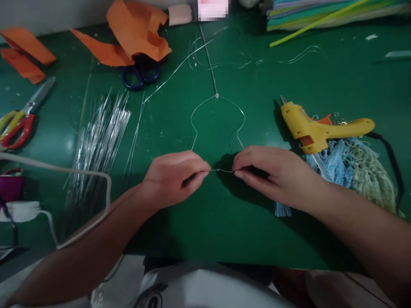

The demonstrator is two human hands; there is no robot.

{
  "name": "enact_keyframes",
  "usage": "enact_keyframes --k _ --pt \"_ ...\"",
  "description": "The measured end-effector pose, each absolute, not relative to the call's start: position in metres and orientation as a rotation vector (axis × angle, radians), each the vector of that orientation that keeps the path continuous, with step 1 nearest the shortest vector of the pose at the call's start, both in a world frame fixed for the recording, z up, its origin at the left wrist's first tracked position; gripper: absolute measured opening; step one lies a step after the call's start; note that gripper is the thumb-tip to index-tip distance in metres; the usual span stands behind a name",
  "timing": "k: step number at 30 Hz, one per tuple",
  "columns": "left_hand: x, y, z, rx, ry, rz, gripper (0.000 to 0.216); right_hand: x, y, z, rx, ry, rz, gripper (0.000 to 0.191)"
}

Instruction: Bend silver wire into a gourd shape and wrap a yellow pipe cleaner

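Note:
A thin silvery wire (244,116) forms an open loop above the green table. Its two sides meet at a small pale knot or bead (216,96), from which a thicker grey stem (210,64) runs to the back. My left hand (176,177) pinches the loop's near left part between thumb and fingers. Opposite it, my right hand (272,173) pinches the near right part. A short stretch of wire with a tiny knot or twist in its middle spans the gap between my fingertips.
Left of my hands lie cut wires (102,128), red-yellow scissors (24,115) and a white cable (107,188). Orange paper (138,30) covers part of blue-handled scissors (139,79). On the right, a yellow glue gun (317,128) rests by blue and green tassels (369,171). Pipe cleaners (321,15) lie behind.

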State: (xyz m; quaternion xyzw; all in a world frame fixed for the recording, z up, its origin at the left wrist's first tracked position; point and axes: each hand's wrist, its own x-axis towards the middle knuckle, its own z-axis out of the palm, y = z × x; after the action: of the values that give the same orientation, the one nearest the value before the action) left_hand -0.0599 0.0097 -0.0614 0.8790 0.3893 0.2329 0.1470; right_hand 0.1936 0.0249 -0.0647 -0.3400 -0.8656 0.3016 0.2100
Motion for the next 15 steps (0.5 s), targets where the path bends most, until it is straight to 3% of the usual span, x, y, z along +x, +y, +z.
enact_keyframes --k 15 --pt "-0.0596 0.0097 -0.0619 2.537 1.130 0.659 0.009 0.1942 0.0246 -0.0650 -0.959 -2.409 0.846 0.013"
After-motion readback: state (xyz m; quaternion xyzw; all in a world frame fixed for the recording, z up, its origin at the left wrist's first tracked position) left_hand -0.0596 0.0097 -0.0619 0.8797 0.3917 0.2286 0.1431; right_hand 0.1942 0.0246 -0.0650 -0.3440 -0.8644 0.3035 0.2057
